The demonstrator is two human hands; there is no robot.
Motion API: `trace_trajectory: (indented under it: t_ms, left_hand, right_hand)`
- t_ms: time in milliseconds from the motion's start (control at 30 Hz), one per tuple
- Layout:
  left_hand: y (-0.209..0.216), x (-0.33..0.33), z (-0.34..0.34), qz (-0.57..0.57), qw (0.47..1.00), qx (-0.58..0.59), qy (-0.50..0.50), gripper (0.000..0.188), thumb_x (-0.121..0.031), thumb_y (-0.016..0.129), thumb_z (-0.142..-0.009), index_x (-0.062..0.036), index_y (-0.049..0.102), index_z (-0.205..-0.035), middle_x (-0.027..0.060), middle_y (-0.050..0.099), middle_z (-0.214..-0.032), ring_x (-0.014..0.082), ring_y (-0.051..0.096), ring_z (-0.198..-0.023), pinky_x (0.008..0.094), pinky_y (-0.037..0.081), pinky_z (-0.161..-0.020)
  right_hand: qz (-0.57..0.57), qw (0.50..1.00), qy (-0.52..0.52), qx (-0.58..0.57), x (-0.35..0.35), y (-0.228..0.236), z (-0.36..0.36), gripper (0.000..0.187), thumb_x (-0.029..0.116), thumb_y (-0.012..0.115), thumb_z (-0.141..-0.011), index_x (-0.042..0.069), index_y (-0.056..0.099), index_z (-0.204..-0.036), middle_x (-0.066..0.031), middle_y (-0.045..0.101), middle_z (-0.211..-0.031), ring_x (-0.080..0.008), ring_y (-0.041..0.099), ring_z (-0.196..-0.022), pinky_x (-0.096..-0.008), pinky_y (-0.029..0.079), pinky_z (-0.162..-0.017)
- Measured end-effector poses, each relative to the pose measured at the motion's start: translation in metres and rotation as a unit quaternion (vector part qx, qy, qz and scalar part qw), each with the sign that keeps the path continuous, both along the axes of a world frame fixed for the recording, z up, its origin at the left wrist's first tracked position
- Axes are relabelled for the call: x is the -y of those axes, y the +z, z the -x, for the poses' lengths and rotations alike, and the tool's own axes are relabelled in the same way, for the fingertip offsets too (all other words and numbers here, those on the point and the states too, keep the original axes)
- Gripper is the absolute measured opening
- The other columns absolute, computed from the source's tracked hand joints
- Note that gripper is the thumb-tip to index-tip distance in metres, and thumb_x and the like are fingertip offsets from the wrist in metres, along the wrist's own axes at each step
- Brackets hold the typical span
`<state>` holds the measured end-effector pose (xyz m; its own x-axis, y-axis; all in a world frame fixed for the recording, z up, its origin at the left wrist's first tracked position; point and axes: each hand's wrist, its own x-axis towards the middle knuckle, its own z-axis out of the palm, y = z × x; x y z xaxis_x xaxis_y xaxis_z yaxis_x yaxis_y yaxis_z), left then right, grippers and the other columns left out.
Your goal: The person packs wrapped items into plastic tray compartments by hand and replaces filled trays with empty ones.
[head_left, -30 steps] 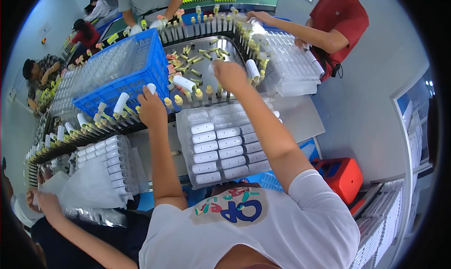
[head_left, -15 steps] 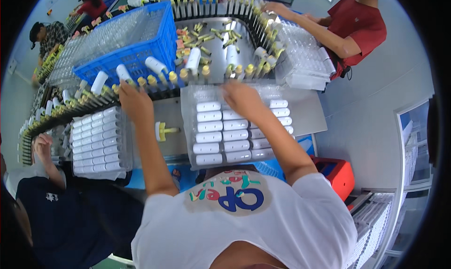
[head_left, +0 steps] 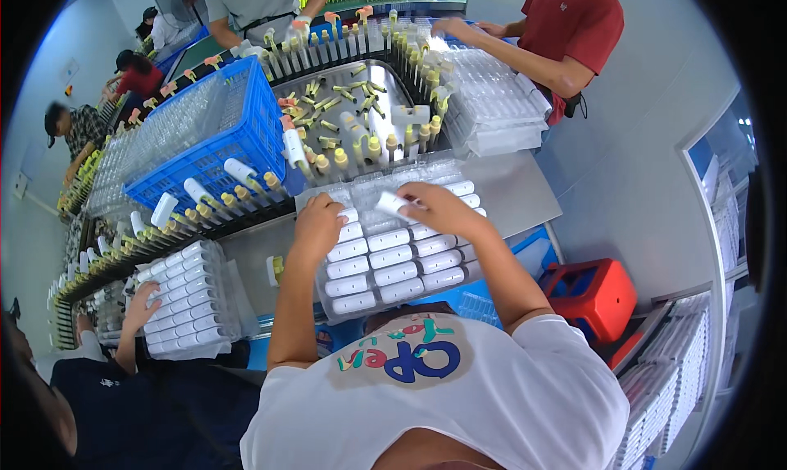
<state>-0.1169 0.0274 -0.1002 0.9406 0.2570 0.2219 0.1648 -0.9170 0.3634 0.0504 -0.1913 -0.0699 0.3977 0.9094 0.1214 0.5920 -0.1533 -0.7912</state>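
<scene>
In front of me lies a clear plastic tray [head_left: 325,294] with rows of white rounded cylindrical casings [head_left: 393,255], each with a small dark mark. My left hand [head_left: 318,230] is at the tray's left edge, fingers closed on a white casing [head_left: 348,216] at the upper end of the left column. Pinched in my right hand [head_left: 447,212] is another white casing [head_left: 393,205], tilted above the tray's upper middle pockets. Beyond the tray runs a line of upright holders with yellow tops [head_left: 374,148], some carrying white casings [head_left: 240,171].
A blue crate [head_left: 266,130] of clear trays stands at the far left. Loose yellow-and-black pieces lie on a metal surface [head_left: 381,125]. Stacked clear trays [head_left: 492,101] sit beside a red-shirted person [head_left: 574,27]. At left, a co-worker's hand [head_left: 141,308] touches another filled tray [head_left: 184,298].
My left hand has come from the line of holders to the tray's left edge. My right hand now shows a white casing over the tray. The view has shifted, and a person appears across the line.
</scene>
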Motion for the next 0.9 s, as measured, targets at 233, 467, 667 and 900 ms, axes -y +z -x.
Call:
trace_trajectory:
  t_ms: [233, 467, 667, 900]
  left_hand:
    - [0.007, 0.013, 0.008, 0.082, 0.991, 0.090, 0.057, 0.024, -0.018, 0.059, -0.091, -0.0047, 0.062, -0.110, 0.0146, 0.063, -0.102, 0.0353, 0.060, -0.094, 0.0437, 0.048, -0.081]
    - [0.002, 0.011, 0.019, 0.312, 0.915, 0.230, 0.110, 0.032, -0.025, 0.043, -0.101, -0.0047, 0.055, -0.123, 0.0122, 0.072, -0.089, 0.0226, 0.068, -0.082, 0.0341, 0.050, -0.075]
    - [-0.021, 0.012, 0.029, 0.345, 0.916, 0.189, 0.080, 0.035, -0.023, 0.042, -0.103, 0.0007, 0.051, -0.127, 0.0118, 0.069, -0.100, 0.0193, 0.069, -0.091, 0.0277, 0.052, -0.077]
    - [-0.021, 0.014, 0.041, 0.353, 0.918, 0.159, 0.085, 0.035, -0.025, 0.041, -0.104, 0.0005, 0.055, -0.123, 0.0122, 0.070, -0.099, 0.0173, 0.069, -0.088, 0.0287, 0.051, -0.077]
  right_hand:
    - [-0.157, 0.953, -0.237, -0.107, 0.000, -0.006, -0.066, 0.036, 0.024, 0.062, -0.093, 0.002, 0.058, -0.121, -0.0047, 0.061, -0.081, -0.0088, 0.058, -0.069, -0.0265, 0.052, -0.055]
    - [-0.156, 0.925, -0.326, 0.120, -0.016, 0.019, -0.100, 0.034, 0.026, 0.061, -0.091, 0.008, 0.061, -0.120, -0.0159, 0.069, -0.079, -0.0281, 0.068, -0.071, -0.0367, 0.053, -0.063]
    - [-0.117, 0.927, -0.100, 0.341, -0.081, 0.046, -0.107, 0.029, 0.018, 0.059, -0.091, 0.015, 0.062, -0.119, -0.0162, 0.066, -0.100, -0.0350, 0.063, -0.093, -0.0436, 0.049, -0.079]
    - [-0.157, 0.963, -0.157, 0.155, -0.120, 0.046, -0.059, 0.029, 0.021, 0.057, -0.091, 0.015, 0.063, -0.119, -0.0187, 0.067, -0.096, -0.0368, 0.065, -0.083, -0.0438, 0.051, -0.073]
